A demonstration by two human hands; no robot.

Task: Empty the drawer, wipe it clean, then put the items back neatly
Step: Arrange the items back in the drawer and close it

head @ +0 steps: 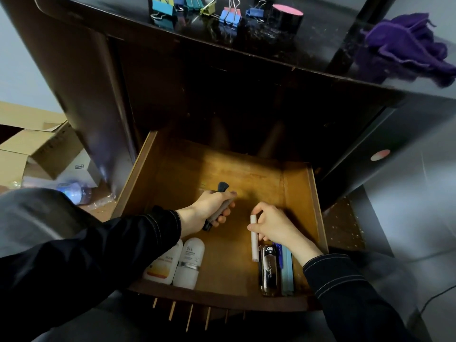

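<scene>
Dark-sleeved right hand (276, 227) pinches a slim white plastic tube (254, 239), its long axis near-to-far, just left of the pens (287, 270) in the wooden drawer (299, 193). Left hand (209, 208), farther left, grips a grey-handled brush (220, 208).

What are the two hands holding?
Left hand: a grey brush, by its handle's middle. Right hand: a white tube, pinched at its upper end.

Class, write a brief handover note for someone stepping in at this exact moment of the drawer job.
Left hand grips a grey tool; right hand holds a white stick, both over the drawer.
In the drawer: two white bottles front left, a black case and blue items front right.
On the cabinet top: binder clips, black tape roll, purple cloth.
Left: those clips and tape go back in.
</scene>
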